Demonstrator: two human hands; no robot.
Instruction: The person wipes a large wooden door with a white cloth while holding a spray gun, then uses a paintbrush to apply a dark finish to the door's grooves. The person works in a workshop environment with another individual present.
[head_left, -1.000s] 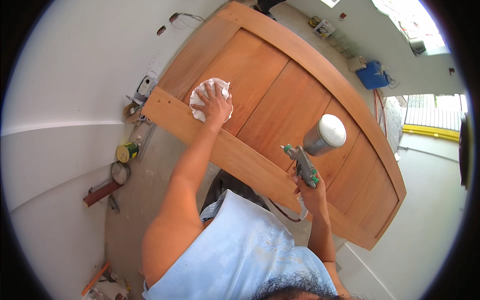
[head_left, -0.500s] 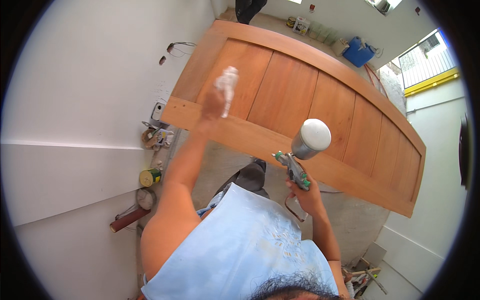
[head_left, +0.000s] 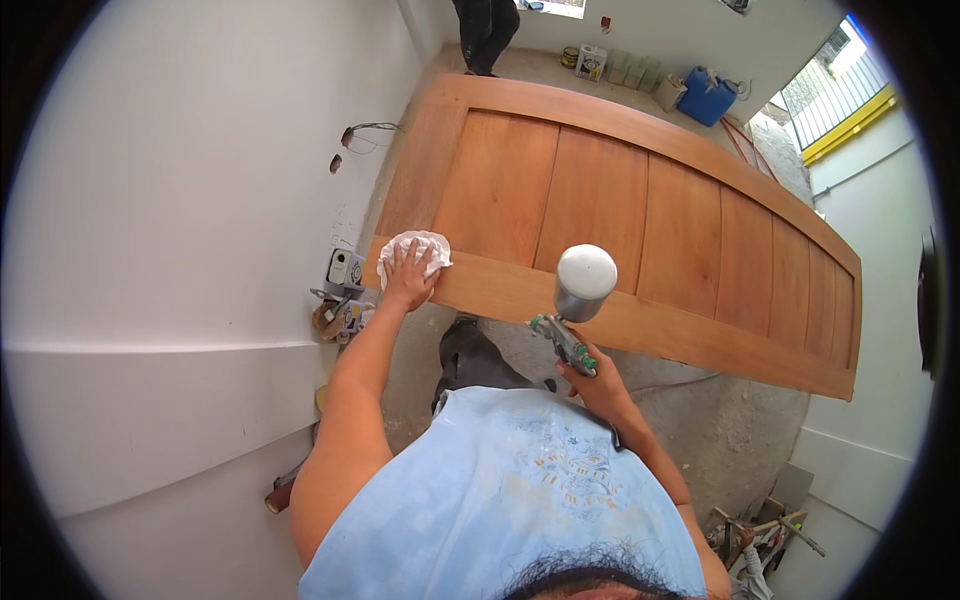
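Note:
My left hand (head_left: 410, 275) holds a crumpled white cloth (head_left: 432, 248) against the near left rail of a reddish wooden panelled board (head_left: 595, 200), its fingers spread over the cloth. My right hand (head_left: 590, 385) grips a grey spray gun (head_left: 565, 345) with green fittings and an upright silver cup (head_left: 585, 280) with a white lid. The gun is above the board's near edge, right of the cloth. A hose (head_left: 680, 382) runs across the floor behind my right arm.
A person's dark-trousered legs (head_left: 480, 35) stand beyond the board. Cans, containers and a blue jug (head_left: 708, 97) line the far wall. A white wall (head_left: 180, 200) with loose wires runs along the left, clutter (head_left: 340, 310) at its foot. Boards and tools (head_left: 770, 535) lie at lower right.
The cloth went from lying on the inner panel to being lifted, and is now pressed on the near left rail. My view has shifted, showing more of the far wall and legs.

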